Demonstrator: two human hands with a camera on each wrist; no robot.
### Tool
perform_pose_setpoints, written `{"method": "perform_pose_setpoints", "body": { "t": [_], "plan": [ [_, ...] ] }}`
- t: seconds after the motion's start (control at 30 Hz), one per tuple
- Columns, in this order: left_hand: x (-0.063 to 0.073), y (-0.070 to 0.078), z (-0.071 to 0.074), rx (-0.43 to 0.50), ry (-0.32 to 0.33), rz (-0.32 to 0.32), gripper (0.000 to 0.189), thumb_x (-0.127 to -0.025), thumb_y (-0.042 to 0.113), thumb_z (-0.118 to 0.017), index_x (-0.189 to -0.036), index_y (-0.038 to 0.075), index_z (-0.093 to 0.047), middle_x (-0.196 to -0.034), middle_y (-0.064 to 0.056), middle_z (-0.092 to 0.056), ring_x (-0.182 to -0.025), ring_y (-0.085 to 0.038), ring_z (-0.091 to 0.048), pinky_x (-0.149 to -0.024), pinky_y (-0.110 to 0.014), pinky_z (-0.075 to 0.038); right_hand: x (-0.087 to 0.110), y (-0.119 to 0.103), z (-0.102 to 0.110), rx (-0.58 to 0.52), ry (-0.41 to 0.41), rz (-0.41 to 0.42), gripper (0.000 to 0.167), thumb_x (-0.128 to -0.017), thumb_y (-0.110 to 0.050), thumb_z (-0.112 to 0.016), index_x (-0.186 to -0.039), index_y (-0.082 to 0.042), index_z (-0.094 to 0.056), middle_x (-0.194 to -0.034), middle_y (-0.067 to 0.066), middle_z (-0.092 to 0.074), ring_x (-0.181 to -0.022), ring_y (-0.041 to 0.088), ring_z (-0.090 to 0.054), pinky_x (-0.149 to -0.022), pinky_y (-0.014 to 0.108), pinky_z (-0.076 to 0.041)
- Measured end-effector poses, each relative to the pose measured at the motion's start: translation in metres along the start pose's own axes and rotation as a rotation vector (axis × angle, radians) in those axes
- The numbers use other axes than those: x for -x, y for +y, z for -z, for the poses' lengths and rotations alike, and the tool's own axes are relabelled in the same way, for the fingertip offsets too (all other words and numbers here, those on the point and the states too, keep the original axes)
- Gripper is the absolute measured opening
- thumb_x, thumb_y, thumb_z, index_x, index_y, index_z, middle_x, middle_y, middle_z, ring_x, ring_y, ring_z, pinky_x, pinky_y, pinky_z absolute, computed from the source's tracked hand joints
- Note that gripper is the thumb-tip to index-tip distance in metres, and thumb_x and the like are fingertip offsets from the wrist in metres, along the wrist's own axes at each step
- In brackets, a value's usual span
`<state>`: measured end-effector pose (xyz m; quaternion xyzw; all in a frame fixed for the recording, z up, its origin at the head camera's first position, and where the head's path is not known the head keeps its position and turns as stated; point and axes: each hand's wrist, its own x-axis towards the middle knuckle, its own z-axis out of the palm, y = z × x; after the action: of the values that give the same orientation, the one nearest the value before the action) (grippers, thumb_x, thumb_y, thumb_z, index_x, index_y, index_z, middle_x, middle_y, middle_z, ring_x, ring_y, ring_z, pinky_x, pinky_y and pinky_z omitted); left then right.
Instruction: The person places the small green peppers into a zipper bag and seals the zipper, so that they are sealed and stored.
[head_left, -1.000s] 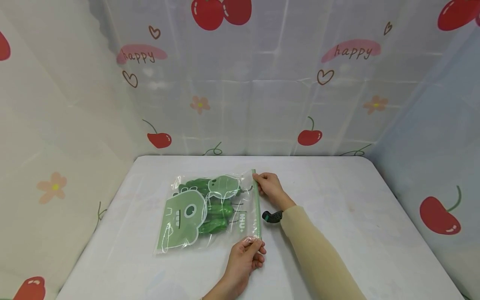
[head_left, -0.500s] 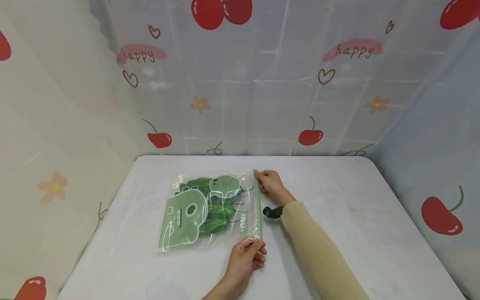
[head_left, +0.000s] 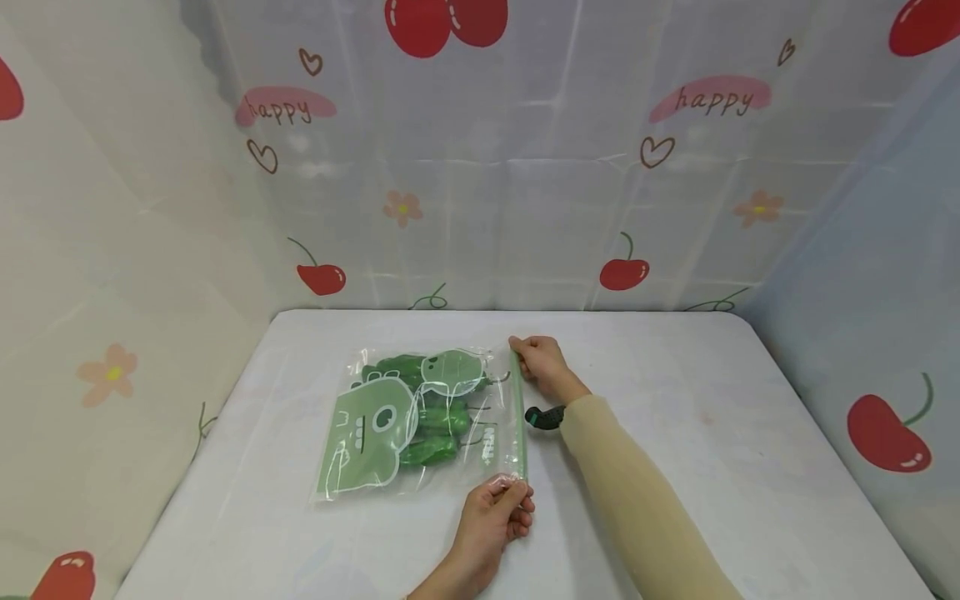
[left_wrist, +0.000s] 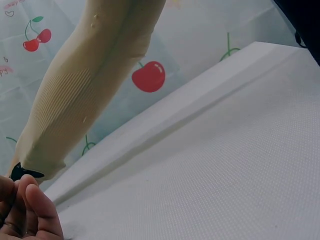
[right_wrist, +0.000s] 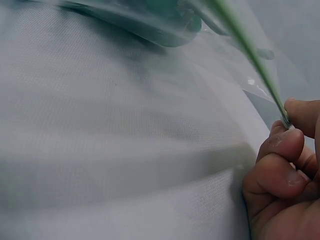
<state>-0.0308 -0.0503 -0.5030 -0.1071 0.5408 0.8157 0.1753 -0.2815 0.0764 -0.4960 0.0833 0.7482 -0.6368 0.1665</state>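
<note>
A clear zip bag (head_left: 367, 454) printed with a green cartoon dinosaur lies on the white table, its green-edged mouth facing right. Inside are several green peppers (head_left: 431, 451) with thin stems, partly hidden by the print. At the bag's far right corner, my right hand (head_left: 543, 365) pinches the green strip (right_wrist: 252, 57) between thumb and forefinger; the right wrist view shows that edge raised off the table. My left hand (head_left: 485, 525) pinches the near right corner. Only its curled fingers (left_wrist: 42, 207) show in the left wrist view, with the bag out of sight there.
The white table (head_left: 675, 467) stands against a curtain (head_left: 525, 225) printed with cherries, with similar cloth on both sides. A black device (head_left: 544, 417) is worn at my right wrist, beside the beige sleeve (head_left: 637, 492).
My right hand has shifted slightly away from me along with the bag's far corner. The left hand keeps its pinch at the near corner, almost unmoved.
</note>
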Motion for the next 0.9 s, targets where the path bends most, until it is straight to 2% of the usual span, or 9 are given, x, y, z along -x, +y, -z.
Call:
{"method": "perform_pose_setpoints", "body": {
  "t": [0.37,0.6,0.9],
  "plan": [
    [0.0008,0.0003,-0.0021,0.005,0.02,-0.016,0.018,-0.1,0.015,-0.065,-0.092,-0.001,-0.067,-0.074,0.003,-0.063,-0.061,-0.005,-0.054,-0.056,-0.018,-0.047,-0.0024,-0.0005,-0.0016,0.022,0.017,-0.021,0.031,-0.105,-0.034,-0.062,-0.089,-0.007,-0.061,-0.066,0.0,-0.049,-0.058,0.012,-0.045,-0.055,0.026,-0.038],
    [0.0012,0.0006,-0.0035,0.001,0.047,-0.024,0.017,-0.099,0.014,-0.066,-0.092,-0.001,-0.068,-0.072,0.003,-0.063,-0.061,-0.004,-0.054,-0.055,-0.017,-0.047,-0.0022,-0.0014,-0.0024,0.028,0.017,-0.01,0.031,-0.105,-0.034,-0.061,-0.091,-0.006,-0.062,-0.065,-0.001,-0.049,-0.057,0.012,-0.045,-0.055,0.026,-0.039],
    [0.0008,-0.0017,-0.0038,-0.01,0.047,-0.044,0.018,-0.099,0.013,-0.066,-0.092,-0.003,-0.068,-0.071,0.003,-0.063,-0.06,-0.004,-0.054,-0.055,-0.017,-0.047,-0.0027,0.0002,-0.0023,0.012,0.015,-0.012,0.032,-0.105,-0.034,-0.061,-0.089,-0.006,-0.062,-0.06,-0.002,-0.046,-0.055,0.013,-0.042,-0.054,0.027,-0.037]
  ]
}}
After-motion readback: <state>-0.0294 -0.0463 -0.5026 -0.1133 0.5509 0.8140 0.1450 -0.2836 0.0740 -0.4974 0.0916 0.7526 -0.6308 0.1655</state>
